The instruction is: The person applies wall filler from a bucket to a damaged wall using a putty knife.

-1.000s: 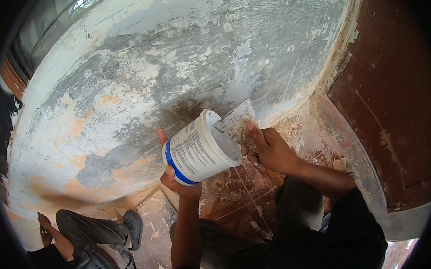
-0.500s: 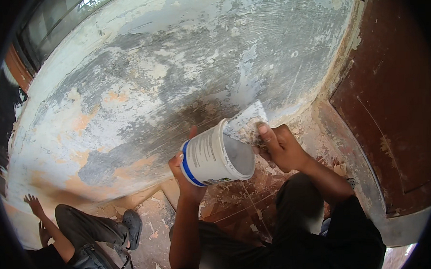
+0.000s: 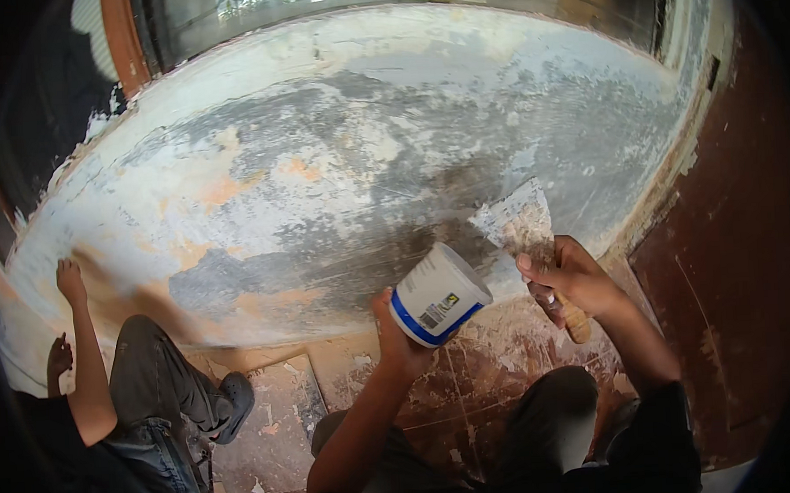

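My left hand (image 3: 401, 336) is wrapped round the lower part of a white plastic tub (image 3: 436, 289) with a blue band, which leans to the right. What is inside the tub cannot be seen from here. In my right hand (image 3: 577, 278) is a putty knife (image 3: 522, 219) with a wide, smeared blade and a wooden handle. Its blade points up and left, above and apart from the tub's rim. Behind both stands a low wall (image 3: 322, 188), patchy with grey, white and peach plaster.
At the left a co-worker in dark clothes (image 3: 158, 380) sits close to the wall, one hand (image 3: 70, 280) raised near it. A brown door (image 3: 722, 276) bounds the right side. Above the wall is a window (image 3: 385, 18). The reddish floor (image 3: 279, 428) is spattered with flakes.
The putty knife has come out of the tub's mouth and up to the right. My left hand has turned the tub more upright. The view has shifted, showing more window.
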